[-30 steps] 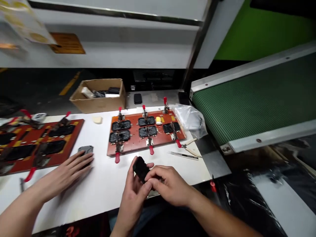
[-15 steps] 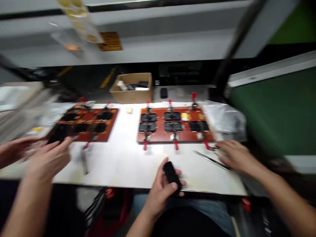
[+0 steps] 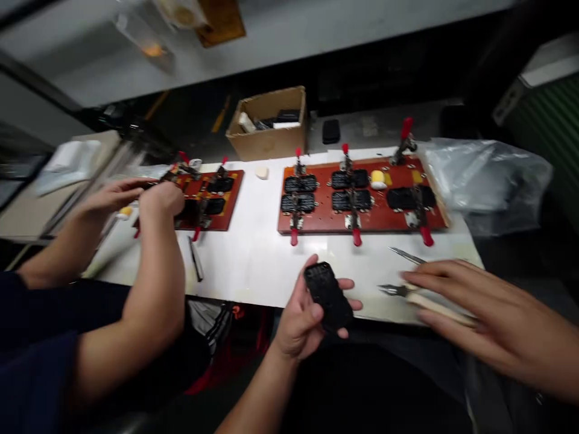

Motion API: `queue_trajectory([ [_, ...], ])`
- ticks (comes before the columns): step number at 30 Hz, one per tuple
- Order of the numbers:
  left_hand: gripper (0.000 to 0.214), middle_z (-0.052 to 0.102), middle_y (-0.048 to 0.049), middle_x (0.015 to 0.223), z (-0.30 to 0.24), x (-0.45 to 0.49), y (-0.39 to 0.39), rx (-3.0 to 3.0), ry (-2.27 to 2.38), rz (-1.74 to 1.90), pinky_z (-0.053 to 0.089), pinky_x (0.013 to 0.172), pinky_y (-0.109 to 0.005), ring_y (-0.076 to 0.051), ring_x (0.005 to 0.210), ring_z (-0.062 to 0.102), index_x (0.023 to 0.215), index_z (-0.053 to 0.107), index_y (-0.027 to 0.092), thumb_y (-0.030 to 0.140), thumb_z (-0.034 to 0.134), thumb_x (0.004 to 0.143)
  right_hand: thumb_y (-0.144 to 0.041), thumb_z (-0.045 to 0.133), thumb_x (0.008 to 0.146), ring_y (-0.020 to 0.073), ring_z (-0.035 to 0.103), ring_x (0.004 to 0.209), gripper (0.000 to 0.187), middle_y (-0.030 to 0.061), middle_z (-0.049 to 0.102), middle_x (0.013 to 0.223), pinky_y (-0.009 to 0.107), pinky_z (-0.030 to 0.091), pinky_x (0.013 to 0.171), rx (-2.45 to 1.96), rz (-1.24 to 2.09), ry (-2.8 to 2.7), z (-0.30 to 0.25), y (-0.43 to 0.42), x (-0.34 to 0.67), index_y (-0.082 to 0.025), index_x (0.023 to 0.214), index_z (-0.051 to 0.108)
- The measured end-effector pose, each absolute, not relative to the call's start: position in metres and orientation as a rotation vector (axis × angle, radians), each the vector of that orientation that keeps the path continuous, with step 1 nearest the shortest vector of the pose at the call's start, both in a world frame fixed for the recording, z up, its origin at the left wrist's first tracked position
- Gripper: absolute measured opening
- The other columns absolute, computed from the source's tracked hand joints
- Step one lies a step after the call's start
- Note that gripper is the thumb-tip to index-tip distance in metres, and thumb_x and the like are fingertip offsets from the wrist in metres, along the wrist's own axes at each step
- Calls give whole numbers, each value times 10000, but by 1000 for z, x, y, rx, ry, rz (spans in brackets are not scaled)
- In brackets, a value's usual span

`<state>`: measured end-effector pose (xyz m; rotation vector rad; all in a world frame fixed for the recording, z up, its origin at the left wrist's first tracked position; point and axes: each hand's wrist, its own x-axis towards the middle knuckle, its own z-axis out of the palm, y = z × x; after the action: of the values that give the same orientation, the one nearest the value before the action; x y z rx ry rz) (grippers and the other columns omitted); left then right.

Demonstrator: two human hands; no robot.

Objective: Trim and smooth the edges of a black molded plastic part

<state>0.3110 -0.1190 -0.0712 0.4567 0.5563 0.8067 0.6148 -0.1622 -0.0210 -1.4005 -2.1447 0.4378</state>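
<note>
**Black part in left hand, right hand on pale-handled tool**

Left hand (image 3: pixel 302 313) grasps a black moulded part (image 3: pixel 328 296) at the near edge of the white table (image 3: pixel 253 265); part is small, oblong with rounded corners, matte black, top face textured or ribbed (detail too blurred to resolve); lies tilted across the palm, thumb against its left side, fingers wrapped under and showing past its right edge.

Right hand (image 3: pixel 479 319) lies flat over a pale-handled tool (image 3: pixel 425 299) with a dark metal tip pointing left; fingers stretched out on the handle, not clenched, so touching; cannot tell if it actually grips it; metal tweezers (image 3: pixel 407 255) lie just behind on the table.

Red fixture board (image 3: pixel 362 196) sits behind the part; holds similar black parts in two rows under red-handled toggle clamps; one yellow-white piece among them; clear plastic bag (image 3: pixel 484 175) at its right end.

Co-worker on the left has both hands (image 3: pixel 136 199) on a second red board (image 3: pixel 205 193); cardboard box (image 3: pixel 269 123) stands behind the table.
</note>
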Motion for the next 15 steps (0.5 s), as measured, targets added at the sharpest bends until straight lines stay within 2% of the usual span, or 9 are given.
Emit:
queue_trajectory([
  [2,1038,712,-136,1348,-64,310,-117,448,558,799,625,566,-237,-333,1048,794,1635,245,438,443,882,815,-422,645,1012,356,656,1204,494,107,686,1333,512,581,965,-1343,504,-2268,-1,-150,584,-370,1501,598],
  [4,1041,733,-85,1291,-59,309,-119,433,582,818,612,523,-234,-230,791,803,1629,274,479,466,892,792,-368,649,1010,364,632,1186,427,104,695,1295,579,529,1038,-1251,490,-2329,17,-135,558,-323,1434,651],
  [6,1043,744,-52,1240,-57,306,-124,434,615,843,604,500,-235,-138,586,734,1625,284,504,485,894,779,-316,647,1003,355,624,1146,340,108,709,1252,609,501,1051,-1169,465,-2361,29,-125,539,-276,1335,708],
  [10,1110,731,-67,1256,-57,299,-133,448,684,866,587,471,-244,-130,532,704,1637,247,508,538,903,742,-286,621,998,364,625,1091,271,129,725,1172,607,518,961,-1093,450,-2409,37,-118,519,-216,1224,752],
  [15,1154,708,-47,1254,-57,292,-136,432,712,889,556,439,-243,-118,503,677,1645,227,515,558,914,719,-270,621,984,353,627,1023,225,126,731,1081,560,513,881,-1051,469,-2422,34,-115,504,-214,1142,772],
])
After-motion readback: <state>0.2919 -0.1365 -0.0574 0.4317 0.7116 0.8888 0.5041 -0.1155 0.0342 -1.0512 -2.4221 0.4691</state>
